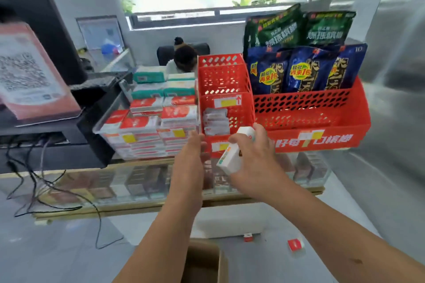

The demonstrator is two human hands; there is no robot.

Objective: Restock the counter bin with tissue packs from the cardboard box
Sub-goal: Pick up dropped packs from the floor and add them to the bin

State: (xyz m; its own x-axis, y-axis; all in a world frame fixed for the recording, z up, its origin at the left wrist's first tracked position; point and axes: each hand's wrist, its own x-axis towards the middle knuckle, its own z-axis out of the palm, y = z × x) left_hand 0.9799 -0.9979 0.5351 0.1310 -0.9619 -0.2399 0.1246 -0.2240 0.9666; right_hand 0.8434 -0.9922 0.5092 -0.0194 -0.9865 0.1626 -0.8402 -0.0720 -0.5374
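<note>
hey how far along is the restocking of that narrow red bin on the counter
Partly done. The narrow red bin already has a few packs in its front section, though it is far from full. In hand: the right hand holds a white pack just in front of the bin, and the left hand rests against the bin's front. Left: dropping this pack in and fetching more; the cardboard box sits open on the floor below, contents not visible.
</note>
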